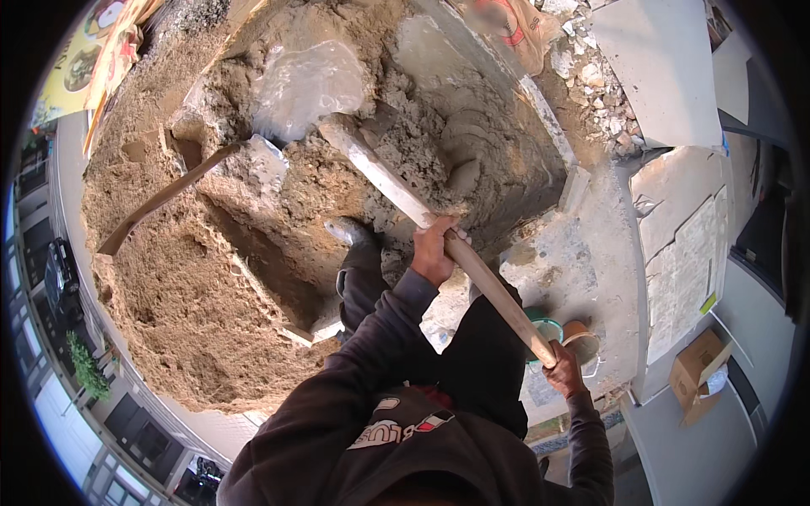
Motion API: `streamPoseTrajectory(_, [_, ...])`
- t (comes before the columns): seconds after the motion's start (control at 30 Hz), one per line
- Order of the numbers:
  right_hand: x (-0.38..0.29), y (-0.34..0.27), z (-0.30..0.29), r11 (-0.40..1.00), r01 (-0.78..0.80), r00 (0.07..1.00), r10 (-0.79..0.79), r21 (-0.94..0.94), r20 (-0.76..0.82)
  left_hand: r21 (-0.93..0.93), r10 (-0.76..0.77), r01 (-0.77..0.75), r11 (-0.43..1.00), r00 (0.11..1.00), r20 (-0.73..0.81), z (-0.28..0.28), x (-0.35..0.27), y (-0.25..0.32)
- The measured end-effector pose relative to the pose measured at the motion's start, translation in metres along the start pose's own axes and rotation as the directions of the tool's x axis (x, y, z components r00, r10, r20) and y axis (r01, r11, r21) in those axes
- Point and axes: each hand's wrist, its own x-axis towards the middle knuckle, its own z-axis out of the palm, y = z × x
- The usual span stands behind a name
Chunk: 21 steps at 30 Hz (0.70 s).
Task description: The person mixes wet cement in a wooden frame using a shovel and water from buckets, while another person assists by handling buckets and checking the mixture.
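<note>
My left hand [435,250] is closed round the middle of a long wooden tool handle [493,288]. Near the handle's lower right end, my right hand [564,369] grips it too. The handle's far end reaches into wet mortar [411,145] inside a board-edged mixing trough; the tool's head is hidden there. Grey water [310,85] pools on the mortar beyond it. To the left, a second tool with a curved wooden handle [171,190] leans across the sand, its metal blade [269,158] partly in the mix.
A large sand heap [183,316] lies left, beside the trough's wooden board [266,297]. My shoe [345,230] stands at the mix. Buckets [579,341] stand below the handle at right. Rubble [598,88], a paper sack [516,31] and a cardboard box [696,373] are farther right.
</note>
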Motion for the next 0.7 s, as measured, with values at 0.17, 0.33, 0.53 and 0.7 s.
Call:
streamPoseTrajectory(0.17, [-0.023, 0.028, -0.003, 0.999, 0.021, 1.000, -0.022, -0.035, -0.018, -0.032, 0.089, -0.086, 0.996, 0.990, 0.109, 0.013, -0.043, -0.022])
streamPoseTrajectory(0.33, [-0.009, 0.035, 0.006, 0.993, -0.096, 0.992, 0.089, 0.072, 0.091, 0.077, -0.017, 0.018, 0.997, 1.000, -0.011, -0.017, 0.047, -0.056])
streamPoseTrajectory(0.53, [0.041, 0.032, 0.036, 0.979, -0.182, 0.980, 0.174, 0.091, 0.093, 0.153, -0.080, 0.103, 0.983, 0.985, -0.155, -0.050, 0.149, -0.070])
streamPoseTrajectory(0.7, [0.030, 0.025, 0.034, 0.992, -0.095, 0.995, 0.092, 0.088, 0.030, 0.143, -0.032, 0.062, 0.988, 0.979, -0.200, -0.037, 0.137, -0.065])
